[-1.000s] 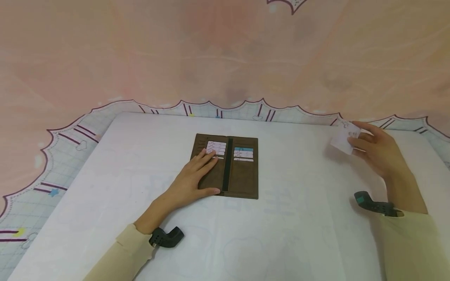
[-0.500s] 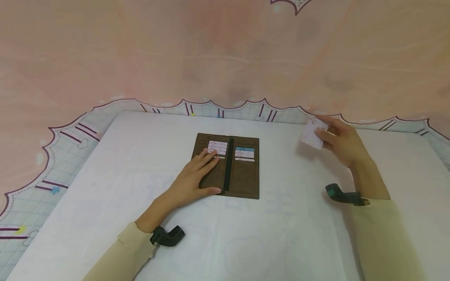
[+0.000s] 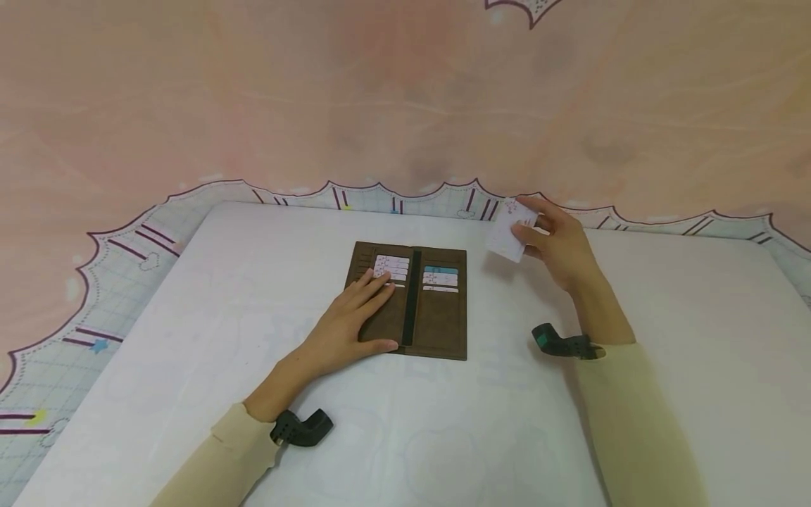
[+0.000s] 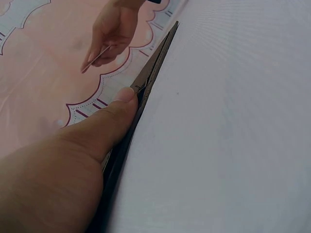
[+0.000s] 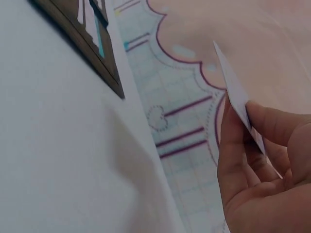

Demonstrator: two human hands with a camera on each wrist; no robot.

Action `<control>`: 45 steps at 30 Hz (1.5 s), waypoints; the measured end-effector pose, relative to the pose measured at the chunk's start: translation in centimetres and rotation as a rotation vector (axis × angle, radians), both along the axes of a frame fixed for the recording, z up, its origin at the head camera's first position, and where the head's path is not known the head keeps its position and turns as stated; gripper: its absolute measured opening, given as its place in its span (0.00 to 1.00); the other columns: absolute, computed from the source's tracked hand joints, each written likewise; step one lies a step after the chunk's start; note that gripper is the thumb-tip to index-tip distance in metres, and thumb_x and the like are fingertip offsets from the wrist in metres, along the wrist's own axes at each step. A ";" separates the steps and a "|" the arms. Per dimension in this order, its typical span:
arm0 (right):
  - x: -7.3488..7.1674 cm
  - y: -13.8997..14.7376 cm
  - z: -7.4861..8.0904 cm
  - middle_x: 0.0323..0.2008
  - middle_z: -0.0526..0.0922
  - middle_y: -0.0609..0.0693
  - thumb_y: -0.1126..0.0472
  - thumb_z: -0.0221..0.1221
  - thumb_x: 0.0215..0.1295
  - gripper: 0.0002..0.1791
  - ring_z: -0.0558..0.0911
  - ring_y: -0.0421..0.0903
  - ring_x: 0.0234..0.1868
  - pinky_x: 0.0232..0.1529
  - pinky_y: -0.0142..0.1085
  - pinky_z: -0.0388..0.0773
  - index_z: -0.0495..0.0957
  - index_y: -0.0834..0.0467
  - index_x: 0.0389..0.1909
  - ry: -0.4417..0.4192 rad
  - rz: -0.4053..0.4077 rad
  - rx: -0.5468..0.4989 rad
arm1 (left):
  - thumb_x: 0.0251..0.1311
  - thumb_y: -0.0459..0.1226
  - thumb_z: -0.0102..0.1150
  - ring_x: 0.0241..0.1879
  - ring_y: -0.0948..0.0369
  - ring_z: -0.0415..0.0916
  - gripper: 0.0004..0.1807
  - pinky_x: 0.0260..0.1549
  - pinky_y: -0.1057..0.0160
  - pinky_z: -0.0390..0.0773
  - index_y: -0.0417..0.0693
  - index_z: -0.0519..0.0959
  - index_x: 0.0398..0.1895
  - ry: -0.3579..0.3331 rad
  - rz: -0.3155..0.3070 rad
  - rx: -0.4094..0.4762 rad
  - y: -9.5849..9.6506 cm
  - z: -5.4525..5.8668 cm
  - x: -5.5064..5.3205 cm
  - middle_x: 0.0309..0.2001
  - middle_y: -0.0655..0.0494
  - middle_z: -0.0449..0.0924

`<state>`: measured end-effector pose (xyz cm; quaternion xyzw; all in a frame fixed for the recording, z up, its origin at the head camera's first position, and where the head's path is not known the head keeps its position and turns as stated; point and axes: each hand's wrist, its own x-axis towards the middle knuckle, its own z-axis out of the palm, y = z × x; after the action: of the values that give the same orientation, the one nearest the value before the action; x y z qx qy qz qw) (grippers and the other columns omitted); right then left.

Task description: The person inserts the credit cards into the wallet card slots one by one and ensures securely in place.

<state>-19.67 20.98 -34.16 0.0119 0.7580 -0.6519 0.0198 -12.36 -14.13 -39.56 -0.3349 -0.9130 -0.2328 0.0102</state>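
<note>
A brown wallet (image 3: 440, 320) lies unfolded on the white table, a dark strip down its middle. White patterned cards (image 3: 391, 266) fill slots on its left half; on the right half, white cards sit below a blue-topped card (image 3: 441, 270). My left hand (image 3: 345, 320) rests on the wallet's left half, fingers spread, thumb along the near edge, hiding part of it. Right of the wallet and above the table, my right hand (image 3: 557, 243) pinches a white card (image 3: 505, 236) between thumb and fingers. The right wrist view shows that card (image 5: 233, 90) nearly edge-on.
The white tabletop (image 3: 405, 422) spreads around the wallet. Behind it hangs a pinkish cloth (image 3: 405, 98) with a scalloped, striped border. Each wrist carries a dark camera mount, the left one (image 3: 303, 427) near the table and the right one (image 3: 564, 341) above it.
My right hand has travelled left with the white card, from the table's far right to just beside the wallet. The left hand and wallet have stayed in place.
</note>
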 end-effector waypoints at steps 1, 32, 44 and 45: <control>-0.1 -0.5 -0.1 0.62 0.68 0.54 0.63 0.61 0.65 0.29 0.73 0.52 0.53 0.45 0.32 0.80 0.69 0.48 0.67 -0.002 -0.009 -0.018 | 0.55 0.55 0.64 0.74 0.52 0.36 0.47 0.69 0.45 0.46 0.44 0.57 0.73 0.001 -0.001 -0.002 0.0 0.0 0.0 0.75 0.52 0.48; -2.1 -8.3 -4.6 0.39 0.76 0.55 0.68 0.63 0.61 0.26 0.74 0.46 0.39 0.32 0.28 0.73 0.78 0.44 0.59 0.041 -0.188 -0.180 | 0.54 0.55 0.65 0.74 0.52 0.36 0.47 0.68 0.45 0.46 0.45 0.57 0.73 0.013 0.002 -0.006 0.0 -0.3 -0.1 0.75 0.52 0.48; -2.1 -8.4 -5.3 0.36 0.76 0.52 0.65 0.64 0.61 0.25 0.73 0.45 0.34 0.31 0.28 0.69 0.77 0.46 0.60 0.149 -0.163 0.070 | 0.55 0.55 0.64 0.74 0.52 0.36 0.47 0.68 0.45 0.46 0.45 0.57 0.73 0.012 -0.004 0.000 -0.1 -0.2 -0.1 0.75 0.53 0.48; -2.1 -8.4 -5.3 0.36 0.76 0.52 0.64 0.64 0.61 0.25 0.72 0.45 0.34 0.31 0.29 0.69 0.77 0.46 0.60 0.150 -0.160 0.095 | 0.55 0.55 0.64 0.74 0.52 0.36 0.47 0.68 0.45 0.46 0.45 0.57 0.73 0.013 -0.004 -0.001 -0.1 -0.2 -0.1 0.75 0.52 0.48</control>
<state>-21.74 12.61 -39.44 0.0243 0.7839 -0.6139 -0.0897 -12.45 -14.18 -39.76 -0.3384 -0.9123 -0.2303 0.0155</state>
